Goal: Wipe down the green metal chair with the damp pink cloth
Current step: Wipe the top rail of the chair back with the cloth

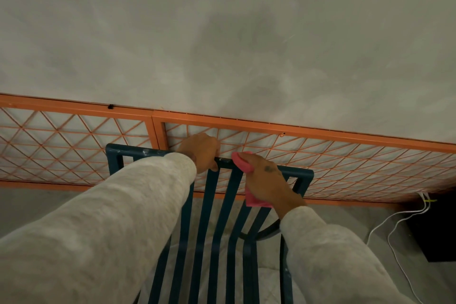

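Note:
The dark green metal chair (212, 217) stands below me, its slatted back running up to a top rail near the wall. My left hand (201, 150) grips the middle of that top rail. My right hand (267, 181) is closed on the pink cloth (243, 161), pressing it onto the top rail just right of my left hand. A corner of the cloth hangs below my palm over the slats. Both grey sleeves hide much of the chair's left side and lower right.
An orange metal lattice panel (74, 136) leans along the grey wall right behind the chair. White cables (385, 224) trail over the floor at the right, next to a black box (434, 229).

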`<state>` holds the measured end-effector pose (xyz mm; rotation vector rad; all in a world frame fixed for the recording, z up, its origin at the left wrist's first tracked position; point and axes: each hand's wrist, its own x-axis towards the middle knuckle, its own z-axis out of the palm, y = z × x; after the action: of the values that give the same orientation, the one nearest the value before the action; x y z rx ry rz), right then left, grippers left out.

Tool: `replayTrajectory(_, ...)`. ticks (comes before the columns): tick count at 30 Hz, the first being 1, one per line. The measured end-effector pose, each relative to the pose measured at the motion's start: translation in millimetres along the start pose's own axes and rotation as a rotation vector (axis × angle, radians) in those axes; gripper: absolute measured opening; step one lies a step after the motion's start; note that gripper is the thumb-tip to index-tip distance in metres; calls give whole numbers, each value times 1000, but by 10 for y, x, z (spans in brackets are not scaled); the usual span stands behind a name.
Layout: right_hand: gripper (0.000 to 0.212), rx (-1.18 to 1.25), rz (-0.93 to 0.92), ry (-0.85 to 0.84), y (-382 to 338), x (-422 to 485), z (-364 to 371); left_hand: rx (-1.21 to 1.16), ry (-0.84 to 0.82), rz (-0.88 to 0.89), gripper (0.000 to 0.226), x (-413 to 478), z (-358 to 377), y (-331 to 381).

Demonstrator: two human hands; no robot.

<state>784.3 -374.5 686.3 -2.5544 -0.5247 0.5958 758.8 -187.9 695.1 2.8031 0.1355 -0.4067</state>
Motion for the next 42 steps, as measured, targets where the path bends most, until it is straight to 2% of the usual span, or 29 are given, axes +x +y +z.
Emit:
replayTrajectory(2, 59, -17, 24, -17, 111, -19, -107, 0, 9, 1, 29, -11, 5, 6)
replayTrajectory(7, 61, -80, 161, 75, 245, -39, -197, -2, 21, 7, 28, -21, 1, -2)
replayTrajectory(10, 57, -131, 116, 69, 60, -20, -93, -8, 7, 6, 27, -14, -8, 6)
replayTrajectory(13, 63, -72, 48, 45, -82, 13, 17, 4, 4, 2, 24, -19, -4, 17)
replayTrajectory(16, 69, -25, -18, 50, 24, -81, 76, 6, 11, -4, 26, -26, 4, 10)
replayTrajectory(19, 72, -35, -66, 129, 312, -250, 42, -4, 32, 4, 30, -43, 18, -1)
replayTrajectory(22, 72, 3, 68, 226, 548, -278, -53, -11, 47, 12, 28, -46, 28, -6)
replayTrajectory(25, 74, 22, 205, 283, 453, -236, -3, -23, 43, 7, 27, -44, 23, -9)
replayTrajectory(31, 86, 85, -40, 227, 57, -270, 374, -13, 40, 10, 24, -48, 37, -5)
replayTrajectory(34, 87, -1, -53, 218, 182, -271, 323, -17, 45, 15, 26, -47, 45, -15)
replayTrajectory(37, 85, -36, -105, 305, 407, -330, 236, -29, 49, 21, 26, -52, 57, -30)
replayTrajectory(40, 81, -19, -43, 415, 640, -354, 133, -30, 61, 20, 25, -58, 59, -33)
replayTrajectory(42, 78, -19, 79, 412, 739, -346, 33, -21, 63, 22, 26, -56, 57, -36)
